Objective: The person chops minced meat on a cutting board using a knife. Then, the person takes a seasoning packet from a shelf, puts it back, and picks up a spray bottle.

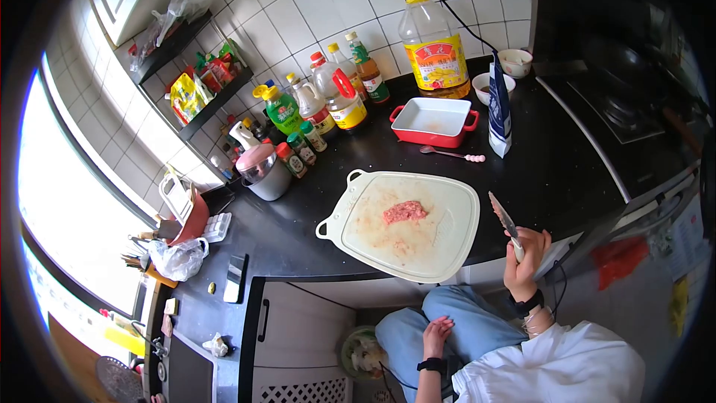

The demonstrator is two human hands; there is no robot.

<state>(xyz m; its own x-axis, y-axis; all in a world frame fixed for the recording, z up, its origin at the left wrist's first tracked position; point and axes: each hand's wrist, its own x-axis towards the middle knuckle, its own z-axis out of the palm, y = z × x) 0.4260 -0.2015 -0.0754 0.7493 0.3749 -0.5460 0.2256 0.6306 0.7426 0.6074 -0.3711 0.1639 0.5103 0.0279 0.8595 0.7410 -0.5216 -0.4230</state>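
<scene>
My right hand (528, 257) is wrapped round the pale handle of a knife (503, 216). Its blade points up and away, with bits of pink meat stuck to it, beside the right edge of a white cutting board (358, 235). A small heap of minced meat (404, 213) lies mid-board, with smears and scraps around it. Down in front of my jeans, my left hand (438, 334) holds nothing and its fingers are loosely extended. Behind the board stand a red baking dish (419, 134) with a white inside and a spoon (452, 154) with a pink handle.
A large oil bottle (436, 60), a blue packet (500, 112) and bowls (514, 63) stand at the back. Several sauce bottles (335, 93) and a small food chopper (262, 172) are to the left. A phone (235, 279) lies near the counter corner; a stove (619, 112) is at right.
</scene>
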